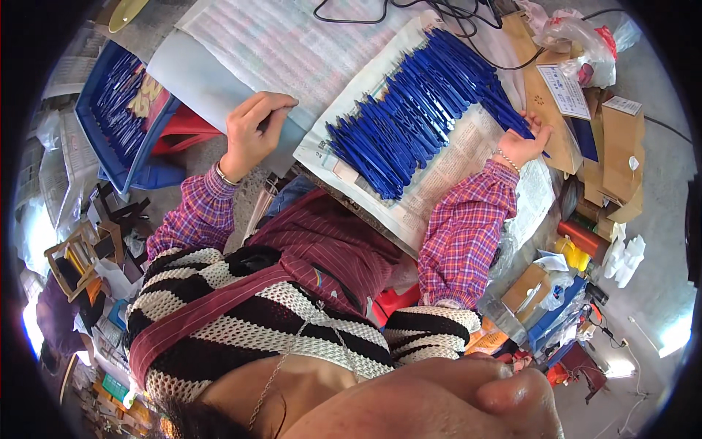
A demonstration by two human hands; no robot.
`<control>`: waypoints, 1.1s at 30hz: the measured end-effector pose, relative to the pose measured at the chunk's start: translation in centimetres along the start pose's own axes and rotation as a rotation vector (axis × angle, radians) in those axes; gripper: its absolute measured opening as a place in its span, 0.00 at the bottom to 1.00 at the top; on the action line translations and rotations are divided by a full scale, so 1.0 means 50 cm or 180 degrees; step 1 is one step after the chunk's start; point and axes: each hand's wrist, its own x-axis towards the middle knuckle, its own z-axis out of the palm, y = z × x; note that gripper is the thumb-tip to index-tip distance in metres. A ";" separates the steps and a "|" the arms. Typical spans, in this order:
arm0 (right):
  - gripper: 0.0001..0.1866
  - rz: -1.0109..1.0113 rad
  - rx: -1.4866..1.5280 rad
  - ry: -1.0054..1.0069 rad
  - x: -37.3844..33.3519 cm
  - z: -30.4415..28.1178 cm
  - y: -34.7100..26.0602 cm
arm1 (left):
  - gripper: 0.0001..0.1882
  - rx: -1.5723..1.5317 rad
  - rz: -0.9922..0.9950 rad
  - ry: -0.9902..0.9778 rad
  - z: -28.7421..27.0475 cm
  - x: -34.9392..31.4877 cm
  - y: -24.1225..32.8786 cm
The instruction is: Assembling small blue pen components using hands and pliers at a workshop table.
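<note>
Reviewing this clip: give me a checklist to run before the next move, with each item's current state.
1. Right hand at the row of blue pieces: ok, fingers at its right end.
2. Left hand apart from the row: ok, raised to its left.
3. Left hand empty: cannot tell, fingers are curled.
4. Newspaper under the row: ok, visible along its near side.
5. Row ends lined up evenly: not ok, edges look ragged.
6. Black cables off the row: cannot tell, they run close to its far end.
</note>
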 end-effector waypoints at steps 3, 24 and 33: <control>0.17 0.0193 -0.0009 -0.0144 0.004 -0.012 -0.005 | 0.09 0.0026 0.0035 0.0055 0.002 -0.004 -0.005; 0.20 -0.0390 -0.2413 -0.0178 -0.075 0.012 -0.045 | 0.09 0.0138 -0.0012 -0.0001 0.005 -0.001 -0.008; 0.17 -0.0728 -0.3005 -0.0726 -0.078 -0.010 -0.030 | 0.09 0.0186 0.0081 0.0039 0.008 0.001 -0.016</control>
